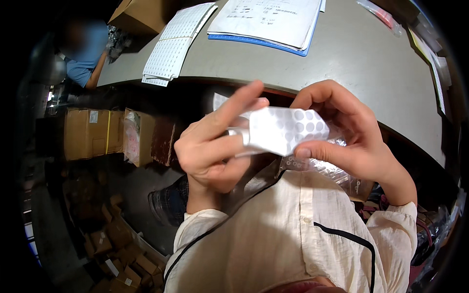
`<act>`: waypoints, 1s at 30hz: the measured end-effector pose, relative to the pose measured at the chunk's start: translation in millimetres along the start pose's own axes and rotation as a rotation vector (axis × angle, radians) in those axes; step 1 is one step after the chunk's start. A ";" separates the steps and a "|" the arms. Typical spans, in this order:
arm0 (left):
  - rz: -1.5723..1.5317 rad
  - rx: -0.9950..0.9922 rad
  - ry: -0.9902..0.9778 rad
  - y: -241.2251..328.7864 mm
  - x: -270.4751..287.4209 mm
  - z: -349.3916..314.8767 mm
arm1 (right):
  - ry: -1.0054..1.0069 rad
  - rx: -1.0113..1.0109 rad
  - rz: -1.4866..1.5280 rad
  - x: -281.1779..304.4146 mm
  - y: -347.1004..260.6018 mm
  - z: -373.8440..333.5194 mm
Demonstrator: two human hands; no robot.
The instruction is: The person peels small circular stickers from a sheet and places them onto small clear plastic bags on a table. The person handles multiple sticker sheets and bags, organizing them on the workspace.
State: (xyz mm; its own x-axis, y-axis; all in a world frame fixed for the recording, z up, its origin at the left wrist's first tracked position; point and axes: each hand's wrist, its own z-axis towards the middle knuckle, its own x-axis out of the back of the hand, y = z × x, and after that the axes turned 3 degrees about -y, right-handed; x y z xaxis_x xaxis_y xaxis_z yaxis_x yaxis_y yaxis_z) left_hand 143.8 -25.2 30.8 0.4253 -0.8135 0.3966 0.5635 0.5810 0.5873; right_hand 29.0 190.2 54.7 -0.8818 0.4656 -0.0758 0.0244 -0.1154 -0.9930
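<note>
In front of my chest, my two hands hold a folded white sheet of round stickers (287, 128), with rows of pale grey dots. My right hand (349, 132) pinches its right end between thumb and fingers. My left hand (215, 144) has the sheet's left part between its fingers, the index finger stretched up and slightly blurred. Another white corner shows behind those fingers. A clear plastic bag (337, 168) with small ring shapes visible on it lies below my right hand, against my shirt.
On the grey table (351, 63) lie a banded stack of printed sheets (173, 41), papers on a blue clipboard (259, 38) and a plastic packet (381, 17). Cardboard boxes (88, 134) stand left; small cartons (122, 249) lie lower left. Another person (85, 53) is at the far left.
</note>
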 end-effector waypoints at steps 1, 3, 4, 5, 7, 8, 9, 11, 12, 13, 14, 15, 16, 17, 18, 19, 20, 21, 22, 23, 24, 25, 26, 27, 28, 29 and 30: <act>-0.035 0.033 0.006 -1.6 -1.4 1.1 | 0.047 0.033 -0.026 2.5 4.1 0.1; -0.087 0.087 -0.005 -5.5 -2.1 3.9 | 0.143 0.089 -0.020 6.6 5.7 1.4; -0.065 0.166 -0.044 -6.7 1.4 4.9 | 0.169 0.115 -0.082 11.2 6.1 2.5; -0.039 0.248 -0.079 -5.9 6.8 3.4 | 0.189 0.141 -0.143 17.4 7.6 3.5; -0.069 0.375 -0.085 -8.7 4.8 3.1 | 0.237 0.198 -0.308 30.4 12.8 7.8; -0.120 0.455 -0.068 -8.2 2.2 5.6 | 0.264 0.233 -0.413 35.6 16.5 10.5; -0.172 0.535 -0.053 -7.6 -0.3 9.7 | 0.291 0.267 -0.518 40.4 19.8 14.6; -0.284 0.644 -0.017 -13.2 -6.1 17.5 | 0.315 0.424 -0.537 48.5 25.9 29.4; -0.382 0.689 -0.025 -21.7 -4.2 19.8 | 0.323 0.504 -0.544 49.7 27.0 36.6; -0.452 0.700 -0.038 -30.6 -2.7 24.4 | 0.276 0.441 -0.518 51.2 20.4 41.2; -0.532 0.709 -0.052 -42.2 -3.6 28.8 | 0.235 0.372 -0.501 53.4 15.9 46.3; -0.572 0.720 -0.049 -49.4 -2.8 31.4 | 0.147 0.263 -0.604 61.3 8.3 48.9; -0.546 0.708 -0.066 -53.3 -1.0 35.7 | 0.058 0.154 -0.706 67.5 1.2 52.7; -0.528 0.692 -0.091 -55.6 -0.2 43.6 | 0.004 0.053 -0.827 71.4 -6.2 56.2; -0.508 0.677 -0.118 -58.7 -0.2 51.6 | 0.004 -0.017 -0.770 75.8 -6.7 60.5; -0.516 0.638 -0.151 -62.3 -2.4 59.6 | 0.003 -0.087 -0.712 80.4 -6.8 65.7; -0.543 0.651 -0.177 -65.4 -2.3 68.1 | -0.002 -0.153 -0.653 83.8 -8.9 71.4; -0.569 0.663 -0.202 -71.2 -2.8 76.0 | 0.129 -0.074 -0.577 88.3 1.2 76.0; -0.595 0.675 -0.226 -75.4 -2.5 82.9 | 0.192 -0.050 -0.508 93.2 -1.1 79.1; -0.564 0.702 -0.265 -78.0 -3.0 91.9 | 0.240 -0.049 -0.462 106.5 -0.8 85.3; -0.571 0.712 -0.294 -80.5 -1.6 94.9 | 0.282 -0.047 -0.412 118.5 -2.0 91.8; -0.577 0.721 -0.324 -82.8 0.1 96.3 | 0.240 -0.068 -0.321 126.1 -7.5 93.5; -0.595 0.717 -0.370 -88.2 -3.0 101.5 | 0.271 -0.103 -0.291 154.3 -2.4 97.4; -0.586 0.733 -0.410 -94.4 -2.8 103.1 | 0.326 -0.050 -0.226 164.3 3.5 99.6; -0.590 0.760 -0.418 -97.9 -2.2 103.2 | 0.380 0.005 -0.160 172.1 9.0 99.9; -0.593 0.790 -0.426 -100.9 -1.0 102.6 | 0.424 -0.031 -0.133 180.2 15.4 99.8; -0.598 0.813 -0.438 -101.2 -2.9 105.3 | 0.475 -0.064 -0.109 189.5 18.9 96.4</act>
State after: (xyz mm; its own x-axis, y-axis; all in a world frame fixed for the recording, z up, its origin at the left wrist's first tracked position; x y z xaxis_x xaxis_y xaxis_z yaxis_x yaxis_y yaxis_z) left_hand 11.0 -84.4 44.5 -0.1401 -0.9900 0.0146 -0.1080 0.0300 0.9937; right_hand -183.1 191.7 30.3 -0.5688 0.8224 0.0110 -0.0143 0.0035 -0.9999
